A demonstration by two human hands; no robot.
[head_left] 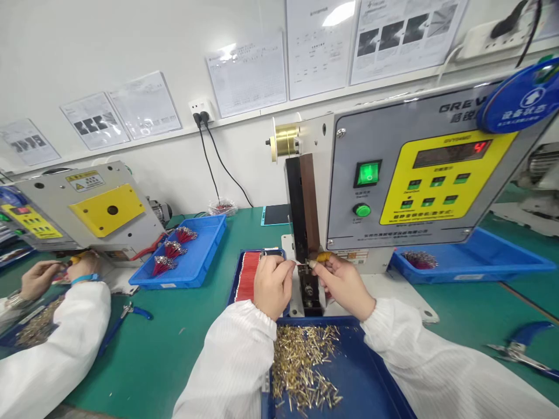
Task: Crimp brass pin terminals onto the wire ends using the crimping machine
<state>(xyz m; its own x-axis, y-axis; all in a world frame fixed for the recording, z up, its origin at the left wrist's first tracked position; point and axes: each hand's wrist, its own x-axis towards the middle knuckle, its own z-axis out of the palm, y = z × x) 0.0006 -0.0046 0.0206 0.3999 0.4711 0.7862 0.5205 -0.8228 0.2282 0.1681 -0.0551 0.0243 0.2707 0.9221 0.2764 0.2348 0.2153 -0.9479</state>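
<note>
Tray of pins: nearest, at six o'clock from the hands, a dark blue tray (362, 378) with loose brass-coloured pins (305, 366) heaped on its left side.
Pliers: one blue-handled pair (530, 334) at four o'clock, another pair (142, 313) at eight, both lying on the green tabletop (174, 331).
Left hand: thumb and forefinger of the left hand (274, 285) pinch a thin red wire (299, 263), its tip pointing to three o'clock, at the press head (309, 291).
Right hand: the right hand (347, 282), a yellow finger cover (324, 256) on one finger, is bent in close at the press head; whether it grips a part I cannot tell, the spot being so small.
Wire stock: at nine o'clock, just beside the left hand, red wires (248, 276) lie in a small tray (234, 284).
Bundles: blue trays at three (480, 256) and between nine and ten (201, 247) hold one and three wire bundles.
Neighbour: another person's hands (41, 280) work at nine o'clock, farther off.
Machine: at two o'clock, the grey machine (349, 145) has a lit green switch (369, 173) and a red "4" on its display (454, 154).
Wall: printed sheets (318, 52), ten to one o'clock.
</note>
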